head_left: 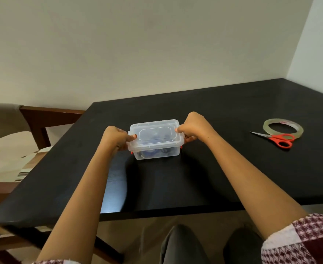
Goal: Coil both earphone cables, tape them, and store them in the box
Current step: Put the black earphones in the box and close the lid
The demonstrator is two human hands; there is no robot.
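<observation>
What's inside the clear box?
Through the box, bluish and dark coiled cables and a metal plug show. How many is unclear; left hand and right hand cover its ends.

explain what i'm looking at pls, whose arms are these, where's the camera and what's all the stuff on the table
There is no machine here. These are a person's two bare arms, filmed by a single camera worn on their head that looks forward and down, so you see the scene from their own viewpoint.

The left hand and the right hand each grip one end of a small clear box. The box has its lid on and sits on a black table. Through its clear wall you can make out blue and dark earphone cables, too blurred to say more.

To the right on the table lie a roll of clear tape and red-handled scissors; neither hand touches them. A wooden chair stands at the table's left side.
</observation>
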